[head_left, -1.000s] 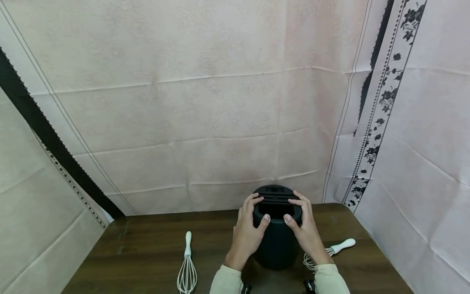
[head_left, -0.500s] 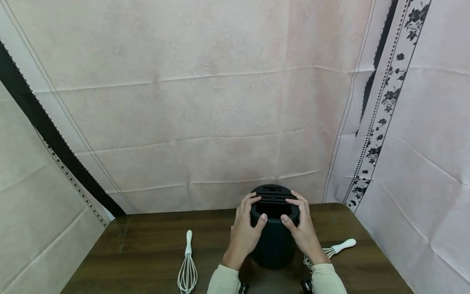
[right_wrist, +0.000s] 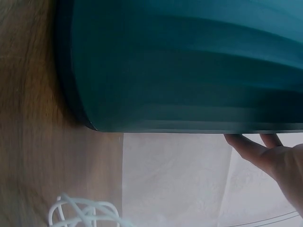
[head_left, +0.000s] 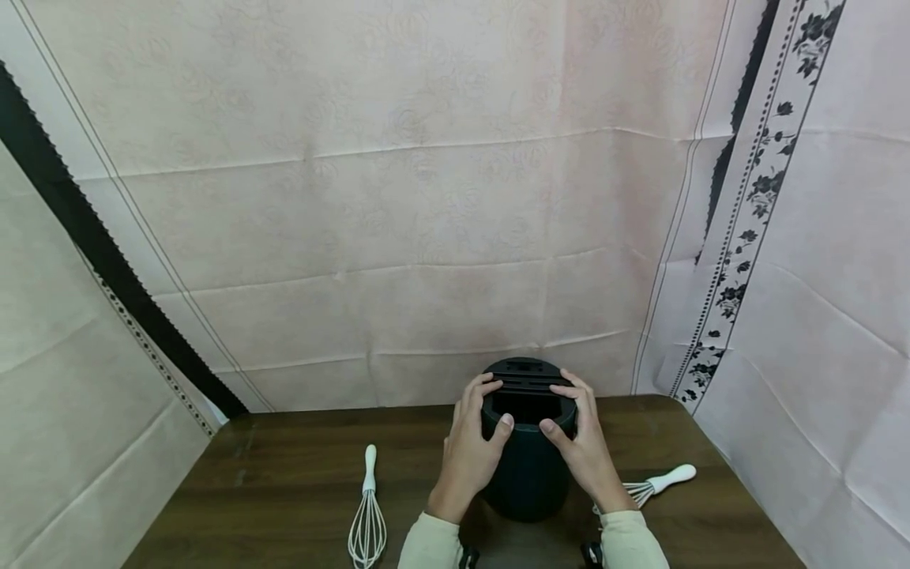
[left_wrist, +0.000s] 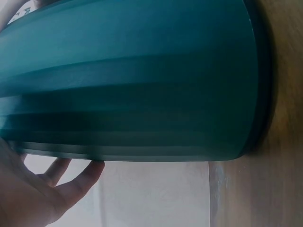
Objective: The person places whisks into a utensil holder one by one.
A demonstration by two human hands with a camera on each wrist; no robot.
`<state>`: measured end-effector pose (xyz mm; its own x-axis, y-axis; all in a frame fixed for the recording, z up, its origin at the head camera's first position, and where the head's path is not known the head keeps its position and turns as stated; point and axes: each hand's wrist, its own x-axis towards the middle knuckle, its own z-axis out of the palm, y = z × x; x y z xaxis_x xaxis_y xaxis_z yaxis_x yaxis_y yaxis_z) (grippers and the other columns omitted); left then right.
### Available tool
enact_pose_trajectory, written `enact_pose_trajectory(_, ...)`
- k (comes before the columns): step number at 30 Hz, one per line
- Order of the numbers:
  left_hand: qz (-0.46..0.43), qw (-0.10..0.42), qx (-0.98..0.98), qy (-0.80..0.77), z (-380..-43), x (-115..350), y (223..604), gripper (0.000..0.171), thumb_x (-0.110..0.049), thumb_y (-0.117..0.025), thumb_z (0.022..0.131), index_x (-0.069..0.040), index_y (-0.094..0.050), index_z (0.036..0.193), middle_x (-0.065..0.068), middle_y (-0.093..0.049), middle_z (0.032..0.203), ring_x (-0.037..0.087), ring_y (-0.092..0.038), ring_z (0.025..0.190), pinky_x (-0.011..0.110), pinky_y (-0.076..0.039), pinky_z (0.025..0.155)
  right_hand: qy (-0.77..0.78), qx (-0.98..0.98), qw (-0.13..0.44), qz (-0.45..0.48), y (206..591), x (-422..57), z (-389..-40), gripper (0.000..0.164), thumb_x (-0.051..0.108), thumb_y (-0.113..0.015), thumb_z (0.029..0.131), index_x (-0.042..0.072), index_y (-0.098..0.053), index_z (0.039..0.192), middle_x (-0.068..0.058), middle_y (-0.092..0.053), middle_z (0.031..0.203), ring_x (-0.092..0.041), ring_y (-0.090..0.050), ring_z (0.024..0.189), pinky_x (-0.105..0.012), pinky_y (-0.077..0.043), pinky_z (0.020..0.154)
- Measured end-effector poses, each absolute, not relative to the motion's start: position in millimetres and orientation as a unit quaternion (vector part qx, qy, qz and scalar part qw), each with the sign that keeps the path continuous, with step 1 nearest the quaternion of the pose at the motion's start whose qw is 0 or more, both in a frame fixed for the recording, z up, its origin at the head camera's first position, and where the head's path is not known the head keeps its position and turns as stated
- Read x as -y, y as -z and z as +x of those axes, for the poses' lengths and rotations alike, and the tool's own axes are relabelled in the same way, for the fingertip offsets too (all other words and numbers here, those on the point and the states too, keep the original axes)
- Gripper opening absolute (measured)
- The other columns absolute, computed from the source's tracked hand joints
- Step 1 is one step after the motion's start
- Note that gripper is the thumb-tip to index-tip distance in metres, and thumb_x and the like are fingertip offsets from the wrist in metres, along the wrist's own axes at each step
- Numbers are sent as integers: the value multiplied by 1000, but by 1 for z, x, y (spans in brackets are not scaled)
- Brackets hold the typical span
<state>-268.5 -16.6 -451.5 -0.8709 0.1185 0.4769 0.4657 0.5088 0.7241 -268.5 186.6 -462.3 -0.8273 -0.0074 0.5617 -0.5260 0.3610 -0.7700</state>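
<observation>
A dark green utensil holder (head_left: 528, 478), with narrow slots at the back of its top and a wide dark opening in front, stands upright on the table. My left hand (head_left: 471, 454) grips its upper left side, thumb at the front rim and fingertips over the top. On the opposite side my right hand (head_left: 588, 450) holds it the same way. Faceted green walls of the holder fill much of both wrist views, its base (left_wrist: 258, 94) at the wooden surface. Inside the opening it is too dark to see.
One white whisk (head_left: 367, 514) lies on the brown wooden table (head_left: 284, 490) to the left. A second white whisk (head_left: 671, 477) lies to the right, partly hidden by my right forearm. Pale cloth (head_left: 426, 237) hangs behind the table and on both sides.
The holder and both hands appear slightly further left in the head view, while the whisks and cloth shift slightly right. My grip looks the same.
</observation>
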Motion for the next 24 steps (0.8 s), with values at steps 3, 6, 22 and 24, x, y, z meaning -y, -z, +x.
enact_pose_trajectory(3, -171, 187, 849, 464, -268, 18, 451, 51, -46, -55, 108, -41, -42, 156, -18, -29, 168, 22, -37, 149, 78, -39, 99, -539, 789, 240, 172, 462, -186, -269, 52, 20, -71, 99, 14, -50, 146, -8, -25, 169, -43, -22, 155, -79, -17, 116)
enact_pose_trajectory(6, -170, 188, 850, 462, -268, 19, 451, 51, -46, -55, 108, -42, -41, 156, -19, -29, 168, 22, -37, 149, 78, -39, 99, -538, 788, 243, 176, 463, -184, -269, 52, 21, -71, 99, 15, -50, 146, -8, -26, 168, -42, -23, 155, -78, -17, 117)
enact_pose_trajectory(22, -168, 196, 848, 463, -268, 28, 454, 50, -43, -56, 108, -42, -41, 156, -19, -29, 168, 23, -38, 149, 82, -37, 98, -535, 779, 255, 204, 468, -178, -272, 56, 33, -75, 98, 18, -51, 146, -9, -27, 168, -42, -27, 153, -75, -22, 117)
enact_pose_trajectory(24, -168, 200, 846, 464, -268, 29, 454, 50, -42, -57, 108, -42, -42, 155, -20, -29, 168, 23, -39, 149, 81, -37, 98, -534, 777, 258, 210, 469, -177, -273, 57, 35, -75, 99, 17, -51, 146, -10, -27, 168, -44, -27, 153, -75, -23, 116)
